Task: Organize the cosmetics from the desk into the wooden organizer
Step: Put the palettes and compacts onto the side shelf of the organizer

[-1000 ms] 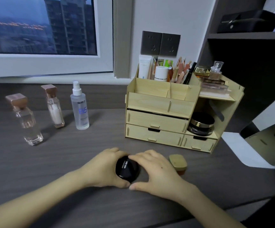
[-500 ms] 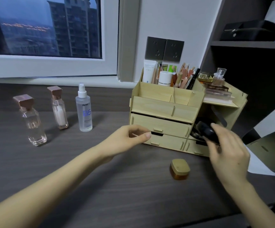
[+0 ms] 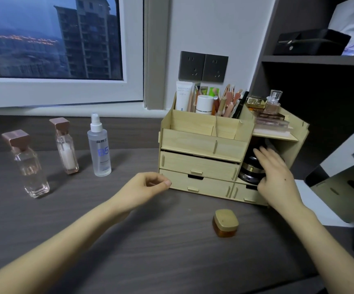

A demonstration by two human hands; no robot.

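The wooden organizer (image 3: 201,143) stands at the back right of the dark desk. My right hand (image 3: 277,177) reaches into its open side compartment and holds the black compact (image 3: 256,158) over a black jar with a gold band (image 3: 249,174); the hand hides most of the compact. My left hand (image 3: 144,187) hovers loosely curled near the organizer's lower left corner and holds nothing. On the desk are a gold-capped amber jar (image 3: 225,222), a clear spray bottle (image 3: 99,149) and two rose-capped bottles (image 3: 28,166) (image 3: 65,149).
The organizer's top bins hold tubes, brushes and pencils; perfume bottles (image 3: 273,105) sit on its right shelf. A tilted mirror (image 3: 345,183) stands on white paper at the right. A dark shelf unit rises behind. The window and sill run along the back left.
My right hand carried the black compact from the desk front to the organizer's side compartment. My left hand let go of it and moved up towards the organizer's lower left corner.
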